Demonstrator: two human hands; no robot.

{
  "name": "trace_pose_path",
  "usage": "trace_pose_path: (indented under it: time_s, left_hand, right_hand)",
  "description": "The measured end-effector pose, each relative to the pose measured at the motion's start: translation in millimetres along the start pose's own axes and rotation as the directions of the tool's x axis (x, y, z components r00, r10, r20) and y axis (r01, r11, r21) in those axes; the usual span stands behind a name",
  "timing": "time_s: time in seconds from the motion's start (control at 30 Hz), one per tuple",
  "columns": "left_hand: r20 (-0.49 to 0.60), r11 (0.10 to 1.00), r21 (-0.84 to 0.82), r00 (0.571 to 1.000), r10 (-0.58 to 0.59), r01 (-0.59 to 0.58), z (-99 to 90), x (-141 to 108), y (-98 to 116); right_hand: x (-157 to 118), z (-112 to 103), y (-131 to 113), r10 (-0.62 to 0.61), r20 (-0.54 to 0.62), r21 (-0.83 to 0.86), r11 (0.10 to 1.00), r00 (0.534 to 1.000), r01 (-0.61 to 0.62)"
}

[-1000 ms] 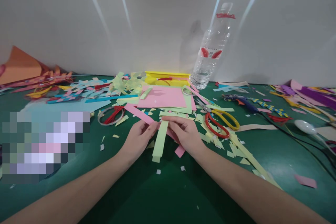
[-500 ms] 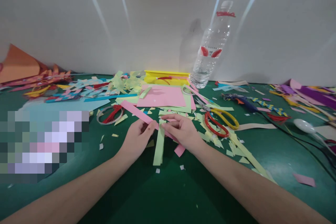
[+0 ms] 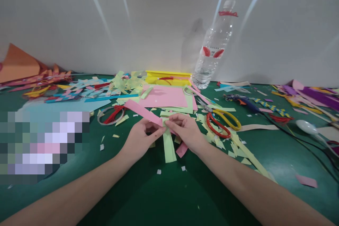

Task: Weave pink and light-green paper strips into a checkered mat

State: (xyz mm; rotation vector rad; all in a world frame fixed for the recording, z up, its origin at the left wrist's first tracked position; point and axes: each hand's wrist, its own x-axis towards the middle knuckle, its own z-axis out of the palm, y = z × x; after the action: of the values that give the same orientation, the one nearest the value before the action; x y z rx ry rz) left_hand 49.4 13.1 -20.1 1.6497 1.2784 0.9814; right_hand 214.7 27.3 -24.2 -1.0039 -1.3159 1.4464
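Both hands meet over the green table [image 3: 148, 197], at crossed strips of paper. My left hand [image 3: 144, 137] pinches where a pink strip [image 3: 143, 112] meets a pale green strip [image 3: 168, 146]; the pink one sticks out up and to the left. My right hand [image 3: 185, 132] has thumb and fingers closed on the same crossing from the right. The green strip hangs down toward me between the hands, and a pink end [image 3: 181, 149] shows below my right hand. How the strips are folded at the crossing is hidden by the fingertips.
Scissors [image 3: 219, 122] with red and yellow handles lie to the right, among green scraps. Behind the hands are pink sheets [image 3: 164, 96] and a yellow folder [image 3: 169, 77]. A water bottle [image 3: 212, 49] leans on the wall. A white spoon [image 3: 307, 126] is far right.
The crossing and both hands have shifted slightly right. The green strip's lower end has swung right, and the pink strip has tilted a little, with my left fingertips now nearer my right ones.
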Motion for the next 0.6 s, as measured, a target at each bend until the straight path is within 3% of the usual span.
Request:
trace_pose_path:
  time_s: [0.3, 0.47, 0.6]
  left_hand:
    - [-0.017, 0.996, -0.093, 1.000, 0.013, -0.014, -0.2, -3, 8]
    - [-0.063, 0.993, -0.119, 0.998, -0.002, -0.005, -1.3, -3, 7]
    - [-0.075, 0.991, -0.131, 0.997, -0.007, -0.003, -1.1, -3, 6]
  right_hand:
    - [-7, 4, -6, -0.062, -0.011, -0.100, 0.993, 0.998, 0.061]
    - [-14, 3, -15, -0.093, 0.033, -0.230, 0.968, 0.995, 0.098]
    - [-23, -2, -17, -0.096, 0.002, -0.333, 0.938, 0.995, 0.091]
